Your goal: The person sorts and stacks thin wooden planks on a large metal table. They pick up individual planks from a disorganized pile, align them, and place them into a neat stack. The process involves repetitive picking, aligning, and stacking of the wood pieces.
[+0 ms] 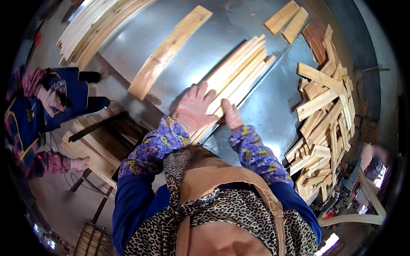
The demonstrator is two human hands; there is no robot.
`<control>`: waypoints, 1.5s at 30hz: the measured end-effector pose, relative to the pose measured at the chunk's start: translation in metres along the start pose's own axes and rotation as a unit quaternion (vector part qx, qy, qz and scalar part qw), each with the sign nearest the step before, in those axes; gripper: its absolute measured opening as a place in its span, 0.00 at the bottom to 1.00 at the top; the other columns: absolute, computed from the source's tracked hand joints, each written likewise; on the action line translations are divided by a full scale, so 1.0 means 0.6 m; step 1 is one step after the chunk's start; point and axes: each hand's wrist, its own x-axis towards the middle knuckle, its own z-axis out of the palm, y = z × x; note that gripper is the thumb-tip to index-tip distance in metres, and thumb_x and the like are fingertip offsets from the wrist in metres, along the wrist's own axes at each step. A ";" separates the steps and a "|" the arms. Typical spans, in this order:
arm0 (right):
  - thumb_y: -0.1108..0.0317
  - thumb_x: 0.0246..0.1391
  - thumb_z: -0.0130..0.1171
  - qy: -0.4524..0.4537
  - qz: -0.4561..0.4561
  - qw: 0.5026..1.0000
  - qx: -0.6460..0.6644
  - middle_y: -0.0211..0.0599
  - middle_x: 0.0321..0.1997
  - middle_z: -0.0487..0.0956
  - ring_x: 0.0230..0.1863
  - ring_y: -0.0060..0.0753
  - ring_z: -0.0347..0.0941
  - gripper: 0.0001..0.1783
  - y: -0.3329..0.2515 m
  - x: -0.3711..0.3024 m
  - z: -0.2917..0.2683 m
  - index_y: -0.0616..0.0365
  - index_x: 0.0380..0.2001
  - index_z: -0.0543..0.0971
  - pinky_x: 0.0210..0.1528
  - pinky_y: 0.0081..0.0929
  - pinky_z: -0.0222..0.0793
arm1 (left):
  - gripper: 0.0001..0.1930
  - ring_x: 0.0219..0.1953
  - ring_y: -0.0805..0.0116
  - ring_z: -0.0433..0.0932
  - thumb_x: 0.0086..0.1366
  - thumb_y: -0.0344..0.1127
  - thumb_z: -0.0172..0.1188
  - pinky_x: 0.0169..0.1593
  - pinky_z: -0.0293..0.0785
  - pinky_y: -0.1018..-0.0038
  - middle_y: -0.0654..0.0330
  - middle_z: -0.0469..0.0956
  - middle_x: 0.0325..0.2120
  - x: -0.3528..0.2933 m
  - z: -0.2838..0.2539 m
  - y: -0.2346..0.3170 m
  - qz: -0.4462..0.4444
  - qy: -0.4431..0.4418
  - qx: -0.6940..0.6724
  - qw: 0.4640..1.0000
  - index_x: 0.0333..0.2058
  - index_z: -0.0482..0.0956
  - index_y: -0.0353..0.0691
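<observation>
A heap of wooden offcuts (316,102) crowds the counter's (260,123) right side; two short boards (280,18) lie near its far right corner, a long board (168,53) reaches its left edge, and a co-worker (64,98) stands beyond that. Bare metal lies between the long board and the wooden strips (243,72), and between these and the heap. The strips, pale and side by side with uneven far ends, lie slantwise mid-counter, the left hand (195,106) spread flat on them, the right hand (232,115) touching their right side, its grip unclear
</observation>
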 end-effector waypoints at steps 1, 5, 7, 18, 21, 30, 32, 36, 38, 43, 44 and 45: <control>0.20 0.61 0.59 -0.021 0.029 0.996 -0.085 0.55 0.60 0.83 0.62 0.44 0.81 0.62 -0.045 -0.022 0.010 0.75 0.69 0.71 0.61 0.40 0.78 | 0.50 0.79 0.39 0.59 0.62 0.67 0.66 0.78 0.61 0.53 0.43 0.61 0.78 0.000 0.004 -0.009 0.002 0.003 -0.029 1.000 0.78 0.65 0.49; 0.32 0.71 0.58 -0.088 -0.014 0.996 0.000 0.33 0.46 0.82 0.42 0.27 0.76 0.44 -0.037 0.002 -0.020 0.59 0.72 0.76 0.47 0.31 0.76 | 0.51 0.76 0.38 0.64 0.60 0.61 0.72 0.78 0.61 0.50 0.38 0.61 0.77 -0.011 0.019 -0.058 0.044 0.080 -0.019 0.996 0.76 0.69 0.38; 0.36 0.70 0.63 0.036 -0.154 0.981 -0.115 0.40 0.55 0.85 0.53 0.32 0.80 0.44 -0.050 -0.003 -0.088 0.58 0.76 0.72 0.58 0.33 0.78 | 0.43 0.66 0.36 0.71 0.56 0.49 0.76 0.69 0.69 0.47 0.38 0.71 0.66 0.000 -0.061 -0.050 0.047 0.067 -0.078 0.994 0.66 0.74 0.33; 0.50 0.57 0.69 0.551 -0.199 0.729 -0.354 0.56 0.70 0.76 0.68 0.64 0.74 0.40 -0.097 -0.081 -0.658 0.51 0.71 0.76 0.71 0.54 0.69 | 0.38 0.69 0.36 0.69 0.63 0.48 0.73 0.73 0.66 0.47 0.36 0.70 0.70 0.445 -0.022 0.315 0.220 0.139 -0.062 0.963 0.68 0.75 0.37; 0.45 0.56 0.72 0.475 -0.149 0.663 -0.558 0.53 0.76 0.72 0.76 0.62 0.66 0.49 -0.137 -0.108 -0.783 0.47 0.78 0.68 0.78 0.56 0.60 | 0.39 0.71 0.38 0.68 0.66 0.53 0.69 0.74 0.64 0.49 0.38 0.69 0.71 0.630 0.027 0.425 0.214 0.098 -0.063 0.970 0.71 0.73 0.38; 0.35 0.44 0.80 0.305 0.077 0.717 -0.622 0.50 0.66 0.79 0.69 0.55 0.73 0.65 -0.155 -0.190 -0.900 0.45 0.80 0.62 0.72 0.45 0.68 | 0.45 0.64 0.43 0.77 0.66 0.60 0.65 0.69 0.71 0.52 0.38 0.76 0.61 0.841 0.031 0.620 0.183 -0.084 -0.038 0.979 0.71 0.68 0.33; 0.33 0.40 0.81 0.330 0.039 0.726 -0.602 0.52 0.59 0.81 0.62 0.56 0.76 0.64 -0.111 -0.230 -0.845 0.51 0.76 0.66 0.64 0.50 0.74 | 0.43 0.56 0.48 0.82 0.66 0.59 0.66 0.59 0.80 0.56 0.41 0.80 0.54 0.811 0.052 0.624 0.127 -0.164 -0.216 0.954 0.70 0.69 0.35; 0.43 0.36 0.84 0.370 -0.034 0.784 -0.497 0.58 0.57 0.79 0.59 0.59 0.77 0.61 0.012 -0.294 -0.768 0.51 0.74 0.69 0.66 0.54 0.73 | 0.36 0.39 0.56 0.86 0.67 0.55 0.67 0.43 0.87 0.60 0.47 0.84 0.43 0.777 0.128 0.502 -0.038 -0.309 -0.592 0.744 0.64 0.73 0.36; 0.45 0.36 0.84 0.383 0.026 0.817 -0.431 0.59 0.57 0.79 0.61 0.62 0.77 0.63 0.020 -0.329 -0.729 0.53 0.76 0.68 0.67 0.54 0.73 | 0.28 0.34 0.61 0.83 0.69 0.50 0.65 0.39 0.85 0.62 0.52 0.82 0.39 0.720 0.075 0.496 -0.119 -0.318 -0.649 0.681 0.59 0.76 0.37; 0.43 0.37 0.84 0.445 -0.063 0.849 -0.276 0.60 0.64 0.77 0.65 0.63 0.75 0.68 0.085 -0.359 -0.693 0.58 0.78 0.64 0.71 0.50 0.72 | 0.36 0.34 0.63 0.82 0.67 0.47 0.67 0.41 0.84 0.66 0.49 0.83 0.43 0.705 0.049 0.520 0.044 -0.217 -0.564 0.796 0.68 0.71 0.32; 0.41 0.38 0.85 0.457 -0.087 0.849 -0.249 0.60 0.65 0.76 0.66 0.62 0.75 0.68 0.092 -0.358 -0.684 0.59 0.79 0.63 0.71 0.49 0.72 | 0.39 0.35 0.62 0.82 0.66 0.47 0.67 0.42 0.84 0.66 0.49 0.84 0.44 0.703 0.044 0.544 0.071 -0.188 -0.532 0.823 0.71 0.69 0.31; 0.35 0.40 0.84 0.462 -0.148 0.861 -0.153 0.61 0.67 0.76 0.69 0.61 0.74 0.70 0.111 -0.347 -0.676 0.62 0.78 0.63 0.73 0.48 0.70 | 0.48 0.43 0.53 0.85 0.64 0.49 0.69 0.51 0.85 0.64 0.43 0.82 0.51 0.712 0.045 0.566 0.087 -0.192 -0.515 0.831 0.76 0.62 0.30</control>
